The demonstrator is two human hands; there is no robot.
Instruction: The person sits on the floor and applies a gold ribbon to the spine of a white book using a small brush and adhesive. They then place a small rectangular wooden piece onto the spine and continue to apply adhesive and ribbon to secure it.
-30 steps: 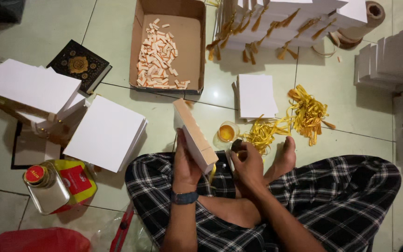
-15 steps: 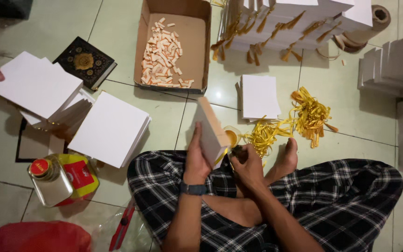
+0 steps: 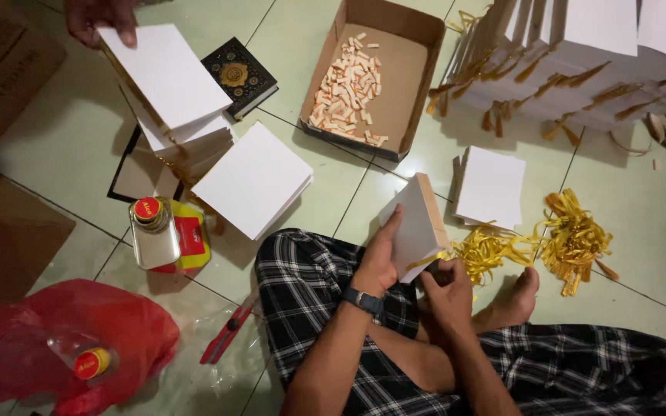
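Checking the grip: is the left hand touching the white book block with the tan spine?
Touching. The head view shows the left hand pressed flat on the white book block, thumb up its face.

Person seated cross-legged in checked trousers; bare foot point(image 3: 514, 300) lies at 3 o'clock of the hands. Left forearm rises from 6 o'clock toward 12, dark watch point(image 3: 364, 300) on the wrist. Left hand point(image 3: 378, 262) upright, palm against a flat face, thumb extended toward 12 o'clock, fingers wrapped behind, out of sight. Right forearm enters from 5 o'clock, crossing over the left one. Right hand point(image 3: 449, 293) sits just at 4 o'clock of the left, fingers curled in a pinching grip at 11 o'clock; fingertips partly hidden.
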